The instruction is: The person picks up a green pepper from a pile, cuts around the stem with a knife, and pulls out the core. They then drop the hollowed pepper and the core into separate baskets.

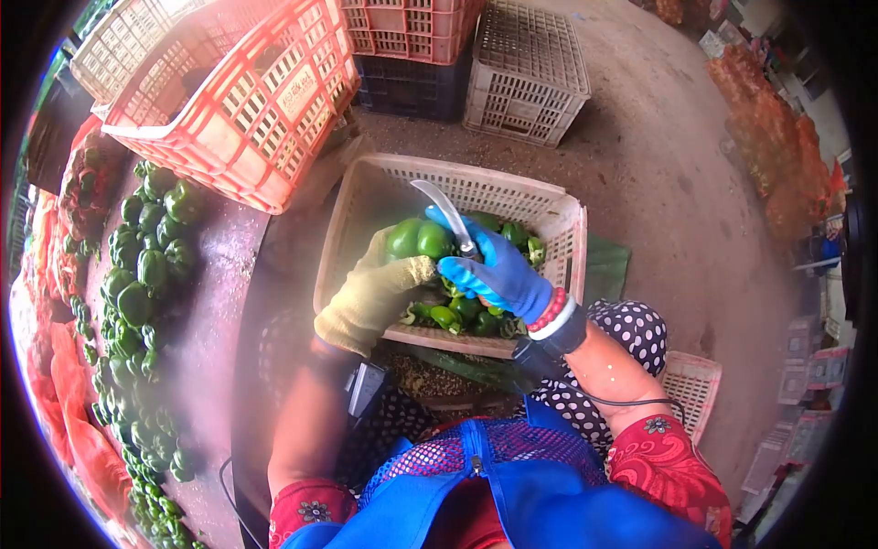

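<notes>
My left hand (373, 297), in a pale yellow knit glove, is closed around a large green bell pepper (416, 240). In a blue glove, my right hand (505, 273) grips a curved knife (439, 203), its blade pointing up and to the left beside the pepper. Both hands are close together over a pale plastic crate (565, 274). Inside that crate lie several green peppers (468, 316), partly covered by my hands. The knife's handle is hidden in my right hand.
Left of me, a long row of green bell peppers (137, 302) lies on a pinkish surface (219, 293). A red-orange crate (265, 101) tilts at the upper left. Stacked crates (412, 32) and a grey crate (529, 78) stand ahead. Filled mesh sacks (768, 137) are at right.
</notes>
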Tool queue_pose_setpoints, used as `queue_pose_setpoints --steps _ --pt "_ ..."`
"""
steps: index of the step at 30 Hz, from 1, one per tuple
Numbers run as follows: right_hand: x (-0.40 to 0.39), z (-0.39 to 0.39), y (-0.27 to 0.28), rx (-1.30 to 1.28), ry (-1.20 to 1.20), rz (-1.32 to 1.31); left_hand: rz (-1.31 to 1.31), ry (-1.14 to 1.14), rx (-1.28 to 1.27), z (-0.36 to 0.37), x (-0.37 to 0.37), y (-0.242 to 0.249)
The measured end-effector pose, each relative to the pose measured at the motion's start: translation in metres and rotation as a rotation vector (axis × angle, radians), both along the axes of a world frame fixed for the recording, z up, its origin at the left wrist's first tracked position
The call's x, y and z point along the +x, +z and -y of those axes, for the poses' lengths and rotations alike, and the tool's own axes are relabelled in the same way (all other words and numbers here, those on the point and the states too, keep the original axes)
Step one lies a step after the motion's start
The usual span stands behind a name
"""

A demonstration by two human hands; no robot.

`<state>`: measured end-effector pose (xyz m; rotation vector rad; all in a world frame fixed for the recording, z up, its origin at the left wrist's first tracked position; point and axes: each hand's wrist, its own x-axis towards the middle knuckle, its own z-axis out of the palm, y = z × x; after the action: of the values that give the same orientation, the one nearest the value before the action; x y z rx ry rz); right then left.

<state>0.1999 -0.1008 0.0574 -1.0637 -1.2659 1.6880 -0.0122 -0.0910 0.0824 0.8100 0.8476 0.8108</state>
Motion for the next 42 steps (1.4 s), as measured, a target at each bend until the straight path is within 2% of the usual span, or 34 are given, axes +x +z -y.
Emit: queue_pose_setpoints --steps 1,2,4,6,9,13,16,21,22,25,27,28,34,37,40,42 --pt "0.001 0.000 0.007 -0.003 0.005 0.039 -0.024 -0.017 0.011 -0.003 -0.003 0.001" --pt "-0.001 0.000 0.009 0.222 -0.058 0.247 -0.046 -0.033 0.022 -0.005 -0.005 0.003" --pt "-0.003 -0.003 -0.005 0.652 -0.090 0.392 -0.116 -0.058 0.054 -0.007 -0.008 0.007" --pt "0.000 -0.001 -0.014 0.825 -0.095 0.551 -0.214 -0.079 0.096 -0.008 -0.007 0.010" --pt "-0.001 0.004 -0.008 0.691 -0.074 0.813 -0.379 0.027 0.039 -0.007 -0.011 0.003" --pt "-0.005 0.002 -0.005 0.696 -0.121 0.677 -0.253 0.018 -0.029 -0.006 -0.006 0.012" --pt "-0.005 0.003 -0.017 0.694 -0.130 0.631 -0.130 0.043 -0.049 -0.008 -0.001 0.001" --pt "-0.007 0.006 -0.010 0.624 -0.084 0.887 -0.344 0.055 0.161 -0.009 0.006 -0.019" --pt "-0.006 0.006 -0.014 0.640 -0.099 0.843 -0.373 0.072 0.199 -0.008 0.008 -0.020" --pt "-0.007 0.009 -0.019 0.626 -0.118 0.835 -0.357 0.140 0.175 -0.003 0.017 -0.015" --pt "-0.010 0.008 -0.014 0.536 -0.099 0.988 -0.306 0.159 0.123 -0.002 0.022 -0.011" --pt "-0.011 0.008 -0.011 0.486 -0.092 0.989 -0.282 0.167 0.097 -0.001 0.023 -0.010" --pt "-0.006 0.001 -0.029 0.684 -0.146 0.841 -0.166 0.215 0.123 0.000 0.024 -0.022" --pt "-0.011 0.004 -0.038 0.379 -0.029 0.997 -0.315 0.199 0.170 0.000 0.025 -0.019" --pt "-0.009 0.006 -0.038 0.490 -0.100 0.947 -0.359 0.268 0.336 0.004 0.032 -0.020" --pt "-0.006 0.014 -0.046 0.577 -0.181 0.802 -0.174 0.195 0.286 -0.008 0.025 -0.010"
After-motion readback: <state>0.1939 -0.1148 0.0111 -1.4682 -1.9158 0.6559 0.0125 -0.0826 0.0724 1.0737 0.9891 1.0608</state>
